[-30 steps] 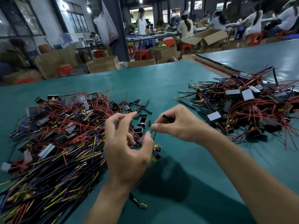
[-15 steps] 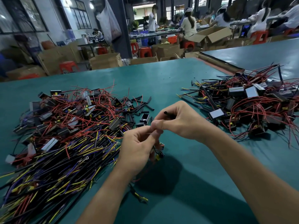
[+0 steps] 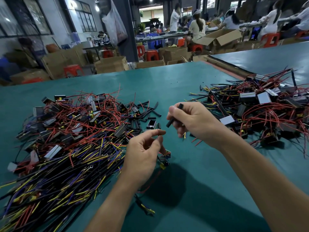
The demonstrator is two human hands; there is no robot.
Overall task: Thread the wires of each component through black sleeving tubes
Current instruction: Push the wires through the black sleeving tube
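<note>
A big green table [image 3: 167,81] fills the lower part. Behind it, cardboard boxes [image 3: 111,64] and red stools [image 3: 73,70] stand on the floor. Windows [image 3: 84,19] are in the upper left. People [image 3: 198,29] sit at long tables in the upper right. A dark pillar [image 3: 128,27] stands in the upper middle.

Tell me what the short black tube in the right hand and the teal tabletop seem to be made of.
Short black tube, pinched by the right hand: likely flexible plastic or rubber sleeving, matt, no glint. Teal tabletop: smooth coated or laminated sheet, perhaps; even colour with a faint sheen.
</note>
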